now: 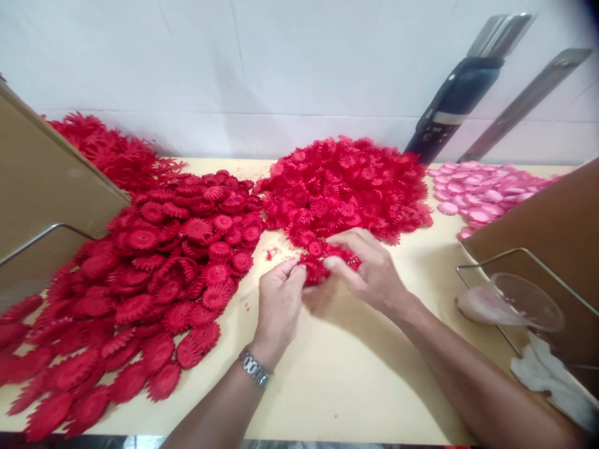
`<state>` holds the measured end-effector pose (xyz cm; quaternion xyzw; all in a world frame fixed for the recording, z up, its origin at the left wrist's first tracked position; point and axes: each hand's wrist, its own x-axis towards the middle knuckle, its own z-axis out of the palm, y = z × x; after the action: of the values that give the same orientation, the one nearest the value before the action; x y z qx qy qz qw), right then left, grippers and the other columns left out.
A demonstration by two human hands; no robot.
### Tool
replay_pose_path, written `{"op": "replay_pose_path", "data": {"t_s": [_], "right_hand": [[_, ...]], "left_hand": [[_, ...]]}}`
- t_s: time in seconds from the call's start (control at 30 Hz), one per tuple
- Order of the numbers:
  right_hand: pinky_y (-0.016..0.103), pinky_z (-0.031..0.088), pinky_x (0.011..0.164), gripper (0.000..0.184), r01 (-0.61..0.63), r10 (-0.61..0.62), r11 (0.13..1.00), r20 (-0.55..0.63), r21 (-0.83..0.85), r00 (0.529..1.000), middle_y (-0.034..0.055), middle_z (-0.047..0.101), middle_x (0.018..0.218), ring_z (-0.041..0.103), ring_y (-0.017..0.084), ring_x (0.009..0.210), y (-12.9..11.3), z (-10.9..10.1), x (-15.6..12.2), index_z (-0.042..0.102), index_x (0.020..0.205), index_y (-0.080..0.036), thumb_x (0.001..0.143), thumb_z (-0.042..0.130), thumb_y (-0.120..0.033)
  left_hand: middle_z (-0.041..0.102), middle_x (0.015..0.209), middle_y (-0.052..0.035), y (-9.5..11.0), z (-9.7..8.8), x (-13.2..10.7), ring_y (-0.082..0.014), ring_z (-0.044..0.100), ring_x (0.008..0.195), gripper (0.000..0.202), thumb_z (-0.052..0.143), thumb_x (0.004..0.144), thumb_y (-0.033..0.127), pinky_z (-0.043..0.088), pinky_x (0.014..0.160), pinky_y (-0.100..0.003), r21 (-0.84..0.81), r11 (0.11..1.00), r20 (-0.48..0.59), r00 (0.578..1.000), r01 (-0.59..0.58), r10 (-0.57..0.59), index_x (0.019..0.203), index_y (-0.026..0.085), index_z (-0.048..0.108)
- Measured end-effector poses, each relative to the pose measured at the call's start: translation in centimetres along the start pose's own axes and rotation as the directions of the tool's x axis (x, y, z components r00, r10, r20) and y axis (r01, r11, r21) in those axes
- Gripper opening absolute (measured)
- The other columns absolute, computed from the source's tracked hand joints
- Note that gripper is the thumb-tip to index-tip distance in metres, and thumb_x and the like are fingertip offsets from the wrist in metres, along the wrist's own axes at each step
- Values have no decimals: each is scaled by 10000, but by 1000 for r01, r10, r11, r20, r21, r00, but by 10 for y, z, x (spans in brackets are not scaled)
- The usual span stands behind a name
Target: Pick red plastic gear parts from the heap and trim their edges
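left hand (279, 304) pinches a red frilled piece (315, 270) — right hand (374, 268) touching it, red discs (143, 239) heaped nearby

"Where's that camera looking from?"

"Up on the worker's head, a single view tipped forward and down over the table (365, 386)."

"Facing what?"

"The pale wall (290, 75), straight off at twelve o'clock. The near edge of the table runs along six."

"How close in?"

"Close. The left forearm (219, 399) enters large at seven, the right forearm (449, 349) at four, and the left hand (281, 299) and right hand (374, 268) sit near the dial's centre."

"And sideways?"

"It takes in one brown panel (42, 162) at nine, another brown panel (552, 218) at three."
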<state>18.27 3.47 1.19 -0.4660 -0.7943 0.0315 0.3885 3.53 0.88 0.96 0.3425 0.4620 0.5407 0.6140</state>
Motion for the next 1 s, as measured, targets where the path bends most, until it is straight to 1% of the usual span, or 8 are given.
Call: {"op": "replay_pose_path", "data": {"t_s": [0.13,0.23,0.33,0.43,0.57,0.77,0.9,1.0], "right_hand": [[257,410,596,67,70,-82,987,81,146,993,26,561,679,510,142,646,-13,10,-4,547,754,-166,812,522,-189],[234,392,546,119,-56,52,989,33,138,998,11,555,632,498,122,581,-2,10,-4,538,718,-169,809,479,-120],[259,386,563,154,-166,164,983,-33,-75,986,20,573,628,500,138,583,16,3,-2,557,692,-171,812,470,-132],[333,391,679,152,-131,120,948,-54,-291,991,62,639,781,531,197,726,21,-3,1,617,759,-174,832,493,-223],[330,422,750,245,-39,40,998,2,-44,999,82,631,906,544,199,833,5,1,0,607,959,-159,797,581,-341],[222,418,589,62,-115,60,948,189,297,980,9,570,684,525,119,644,-14,9,-3,575,759,-160,805,567,-200],[198,373,509,142,-172,111,936,205,307,972,-25,522,581,473,90,526,-11,10,-4,563,717,-169,832,484,-141],[211,353,485,202,-118,109,983,74,140,991,-16,502,561,446,97,500,0,10,-5,561,697,-169,849,430,-146]], "left_hand": [[484,581,43,-5,-1,0,-68,481,558,145,553,726,200,462,531,-171,65,998,48,999,10,-13,595,137,543],[505,613,30,-3,-1,-1,-73,506,560,148,571,727,234,494,548,-198,65,997,50,998,47,-50,620,132,562],[496,596,25,3,-1,-1,-79,532,547,183,597,714,254,512,562,-213,23,998,15,998,55,-55,595,125,544],[517,607,14,6,-1,0,-86,548,565,191,606,712,265,528,603,-237,-41,995,27,996,88,-87,604,116,556],[544,633,14,6,0,0,-83,539,602,135,607,718,240,530,649,-251,-114,987,66,992,112,-105,679,112,605],[605,651,-16,1,-1,-1,-110,568,622,129,588,736,224,526,674,-283,-99,983,180,974,154,-134,731,107,642],[620,668,-17,-1,-2,-1,-124,578,649,134,601,723,242,530,692,-308,-90,988,156,982,123,-108,714,116,644],[593,616,0,0,-1,-1,-117,565,611,149,619,704,262,533,687,-315,-63,994,77,993,92,-87,652,122,619]]}}
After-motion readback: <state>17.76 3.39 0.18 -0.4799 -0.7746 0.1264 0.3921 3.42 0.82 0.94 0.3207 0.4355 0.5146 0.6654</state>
